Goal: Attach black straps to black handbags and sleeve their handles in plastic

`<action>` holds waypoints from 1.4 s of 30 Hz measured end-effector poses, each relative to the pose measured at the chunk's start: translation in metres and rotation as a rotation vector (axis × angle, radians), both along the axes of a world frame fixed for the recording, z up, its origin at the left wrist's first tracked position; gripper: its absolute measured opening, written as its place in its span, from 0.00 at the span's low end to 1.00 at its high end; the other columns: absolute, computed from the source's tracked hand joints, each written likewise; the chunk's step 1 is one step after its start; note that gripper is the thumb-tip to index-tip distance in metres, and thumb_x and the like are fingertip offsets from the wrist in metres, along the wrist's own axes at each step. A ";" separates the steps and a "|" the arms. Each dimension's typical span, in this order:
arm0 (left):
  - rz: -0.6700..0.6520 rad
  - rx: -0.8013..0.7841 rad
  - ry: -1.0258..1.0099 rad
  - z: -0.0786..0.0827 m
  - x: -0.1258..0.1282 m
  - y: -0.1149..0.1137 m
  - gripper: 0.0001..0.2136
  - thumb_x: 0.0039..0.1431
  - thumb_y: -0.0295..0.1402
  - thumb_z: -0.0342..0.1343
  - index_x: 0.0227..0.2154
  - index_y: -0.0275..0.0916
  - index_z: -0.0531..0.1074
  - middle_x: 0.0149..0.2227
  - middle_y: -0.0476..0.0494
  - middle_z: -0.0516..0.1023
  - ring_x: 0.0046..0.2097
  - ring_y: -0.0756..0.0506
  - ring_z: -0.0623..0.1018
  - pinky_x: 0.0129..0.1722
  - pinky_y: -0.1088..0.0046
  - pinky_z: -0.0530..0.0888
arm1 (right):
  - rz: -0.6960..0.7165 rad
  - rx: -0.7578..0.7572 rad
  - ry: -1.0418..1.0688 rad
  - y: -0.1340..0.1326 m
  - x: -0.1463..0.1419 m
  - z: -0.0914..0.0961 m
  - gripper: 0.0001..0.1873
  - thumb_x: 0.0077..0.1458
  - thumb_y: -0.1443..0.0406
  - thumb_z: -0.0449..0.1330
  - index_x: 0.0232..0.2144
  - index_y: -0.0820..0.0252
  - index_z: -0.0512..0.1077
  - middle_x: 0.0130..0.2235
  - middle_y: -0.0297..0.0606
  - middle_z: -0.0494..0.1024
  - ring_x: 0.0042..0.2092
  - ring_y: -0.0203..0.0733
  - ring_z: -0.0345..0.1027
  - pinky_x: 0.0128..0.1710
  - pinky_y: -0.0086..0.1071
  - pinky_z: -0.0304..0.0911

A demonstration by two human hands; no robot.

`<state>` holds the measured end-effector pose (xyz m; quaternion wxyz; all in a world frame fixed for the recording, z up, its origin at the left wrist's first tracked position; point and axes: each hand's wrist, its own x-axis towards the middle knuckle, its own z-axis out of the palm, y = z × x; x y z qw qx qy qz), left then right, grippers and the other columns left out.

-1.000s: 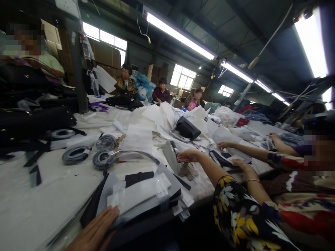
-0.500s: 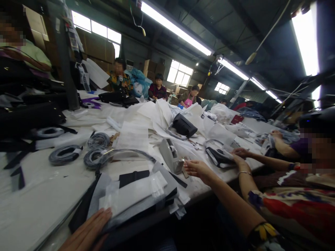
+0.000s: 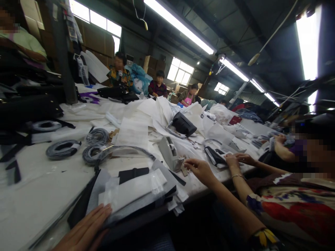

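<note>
Round wrapped coil (image 3: 63, 150) at left; left hand (image 3: 87, 226) flat, ungripping, on black bag (image 3: 134, 175) at table (image 3: 34, 198) edge, under smooth white paper (image 3: 137, 190); boxy grey tape dispenser (image 3: 167, 155); right hand (image 3: 202, 171) curled beside it, pinch unclear.

My white surface (image 3: 39, 195) runs off to the far right, bare in the near left corner. Close to me along its near edge lies a black bag (image 3: 134, 175) with white sheets over it. Past that I have a grey tape dispenser (image 3: 167, 153), just beyond the bag, dark coils (image 3: 63, 150) to the left, a broad heap of white paper (image 3: 133, 130) behind, and black bags (image 3: 28, 111) at far left.
</note>
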<state>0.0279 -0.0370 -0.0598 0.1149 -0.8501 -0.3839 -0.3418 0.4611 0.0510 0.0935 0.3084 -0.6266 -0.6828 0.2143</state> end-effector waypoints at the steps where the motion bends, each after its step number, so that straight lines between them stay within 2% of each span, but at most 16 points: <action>1: 0.018 0.008 0.006 0.003 0.002 -0.002 0.23 0.64 0.41 0.52 0.61 0.44 0.63 0.57 0.46 0.73 0.52 0.44 0.78 0.50 0.74 0.77 | 0.117 0.022 -0.078 -0.005 -0.014 0.012 0.09 0.56 0.59 0.61 0.33 0.57 0.79 0.34 0.38 0.80 0.35 0.42 0.72 0.37 0.31 0.65; 4: 0.072 0.001 0.008 0.016 0.009 -0.009 0.21 0.66 0.40 0.49 0.59 0.42 0.65 0.57 0.46 0.73 0.53 0.44 0.77 0.51 0.73 0.76 | 0.456 -0.006 -0.168 -0.012 -0.070 0.041 0.12 0.59 0.58 0.59 0.34 0.57 0.79 0.34 0.39 0.80 0.34 0.41 0.72 0.37 0.30 0.64; 7: 0.107 -0.049 -0.018 0.029 0.016 -0.014 0.18 0.67 0.35 0.49 0.57 0.41 0.68 0.56 0.46 0.74 0.55 0.45 0.76 0.53 0.72 0.75 | 0.801 -0.081 -0.198 -0.003 -0.133 0.052 0.12 0.61 0.58 0.57 0.36 0.56 0.78 0.34 0.37 0.80 0.34 0.38 0.71 0.38 0.28 0.63; 10: 0.117 -0.104 -0.046 0.032 0.020 -0.017 0.17 0.67 0.32 0.49 0.57 0.41 0.68 0.56 0.46 0.74 0.56 0.45 0.74 0.54 0.72 0.74 | 1.073 -0.101 -0.306 0.018 -0.193 0.042 0.11 0.60 0.58 0.58 0.37 0.55 0.78 0.33 0.34 0.80 0.33 0.36 0.71 0.36 0.26 0.61; 13: 0.129 -0.131 -0.044 0.032 0.021 -0.019 0.17 0.66 0.30 0.50 0.57 0.40 0.68 0.56 0.45 0.74 0.57 0.44 0.73 0.55 0.70 0.74 | 1.201 -0.088 -0.549 0.043 -0.240 0.021 0.09 0.57 0.58 0.61 0.36 0.54 0.78 0.31 0.32 0.80 0.32 0.36 0.71 0.31 0.26 0.56; 17: 0.136 -0.104 -0.058 0.034 0.022 -0.020 0.17 0.66 0.28 0.49 0.56 0.39 0.68 0.55 0.43 0.75 0.56 0.44 0.74 0.54 0.71 0.74 | 1.262 -0.111 -0.880 0.065 -0.276 0.004 0.09 0.53 0.57 0.64 0.35 0.53 0.79 0.34 0.32 0.81 0.35 0.39 0.72 0.27 0.27 0.50; 22: 0.168 -0.098 -0.111 0.045 0.025 -0.018 0.15 0.66 0.27 0.45 0.50 0.41 0.73 0.53 0.40 0.76 0.51 0.44 0.78 0.49 0.71 0.77 | 1.334 -0.043 -1.075 0.072 -0.295 0.002 0.13 0.53 0.52 0.63 0.34 0.53 0.80 0.32 0.36 0.81 0.31 0.39 0.70 0.24 0.29 0.46; 26: 0.148 -0.174 -0.057 0.051 0.026 -0.014 0.16 0.62 0.24 0.46 0.48 0.40 0.73 0.57 0.41 0.72 0.56 0.42 0.74 0.50 0.68 0.77 | 1.352 -0.002 -1.100 0.087 -0.302 -0.004 0.23 0.51 0.46 0.62 0.30 0.59 0.80 0.27 0.40 0.79 0.26 0.39 0.65 0.24 0.30 0.46; 31: 0.135 -0.131 -0.010 0.045 0.024 -0.008 0.15 0.61 0.24 0.46 0.47 0.39 0.73 0.56 0.44 0.74 0.57 0.44 0.73 0.50 0.72 0.76 | 1.258 -0.054 -0.941 0.118 -0.296 -0.024 0.28 0.41 0.39 0.64 0.27 0.57 0.78 0.25 0.34 0.77 0.26 0.37 0.63 0.25 0.29 0.47; 33: 0.142 -0.082 -0.025 0.040 0.024 -0.007 0.15 0.62 0.26 0.45 0.46 0.39 0.73 0.56 0.45 0.74 0.57 0.44 0.73 0.50 0.73 0.76 | 1.206 -0.179 -0.877 0.129 -0.292 -0.033 0.29 0.36 0.38 0.66 0.27 0.57 0.76 0.25 0.31 0.76 0.26 0.35 0.63 0.26 0.28 0.49; 36: 0.137 -0.059 -0.009 0.038 0.023 -0.006 0.15 0.62 0.26 0.45 0.46 0.39 0.73 0.56 0.45 0.74 0.57 0.44 0.73 0.51 0.74 0.76 | 1.181 -0.460 -0.752 0.146 -0.289 -0.049 0.31 0.31 0.40 0.69 0.29 0.58 0.74 0.27 0.29 0.75 0.28 0.34 0.65 0.27 0.26 0.54; 40: 0.132 -0.087 0.058 0.041 0.020 -0.007 0.15 0.60 0.25 0.48 0.47 0.40 0.73 0.56 0.45 0.74 0.57 0.45 0.73 0.52 0.74 0.75 | 1.160 -0.797 -0.540 0.167 -0.291 -0.065 0.21 0.39 0.51 0.72 0.28 0.59 0.73 0.25 0.25 0.74 0.28 0.33 0.68 0.28 0.24 0.61; 42: 0.135 -0.082 0.061 0.041 0.019 -0.008 0.15 0.60 0.25 0.48 0.48 0.40 0.73 0.56 0.44 0.74 0.57 0.45 0.73 0.53 0.74 0.75 | 1.130 -0.865 -0.500 0.173 -0.292 -0.065 0.13 0.45 0.58 0.71 0.28 0.60 0.74 0.24 0.25 0.75 0.28 0.32 0.70 0.29 0.23 0.63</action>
